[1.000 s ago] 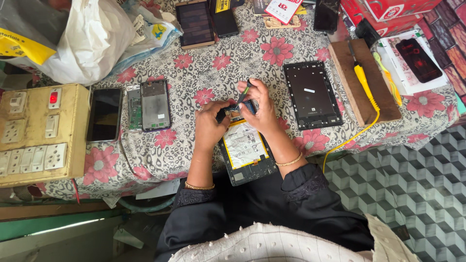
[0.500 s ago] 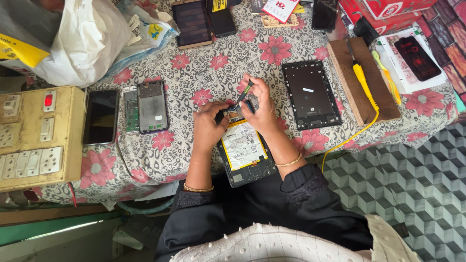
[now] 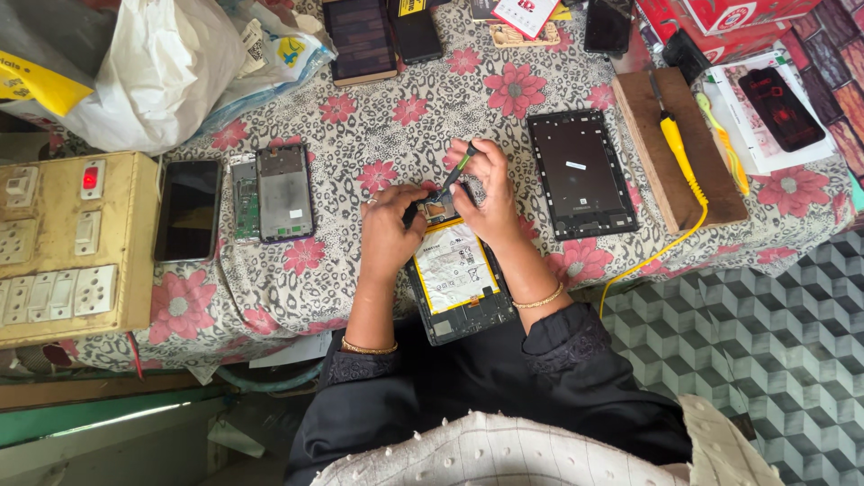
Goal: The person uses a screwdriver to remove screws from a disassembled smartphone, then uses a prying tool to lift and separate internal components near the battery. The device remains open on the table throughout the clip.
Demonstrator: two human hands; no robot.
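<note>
Opened tablet [image 3: 461, 286]: lies at the near edge of the flower-print tablecloth [image 3: 360, 126], back cover off, pale battery and dark frame exposed. I judge the disassembly well along; work at the far end of the board is not finished, and nothing is reassembled.

Removed back panel [image 3: 580, 173]: black, flat on the cloth just right of the tablet, apart from it.

Switchboard [image 3: 58, 247]: cream box with sockets, far left.

White plastic bag [image 3: 135, 67]: far left corner.

Wooden board [image 3: 679, 148]: right, carrying a yellow-handled soldering iron [image 3: 677, 144] with its cable trailing off the edge.

Two phones [image 3: 236, 202]: left of the tablet, one screen-up, one opened.

My left hand [image 3: 389, 236]: fingers curled and pressed onto the tablet's far-left corner, steadying it.

My right hand [image 3: 486, 202]: fingers pinching a small green-and-black screwdriver [image 3: 457, 171], tip down at the tablet's far end.
</note>
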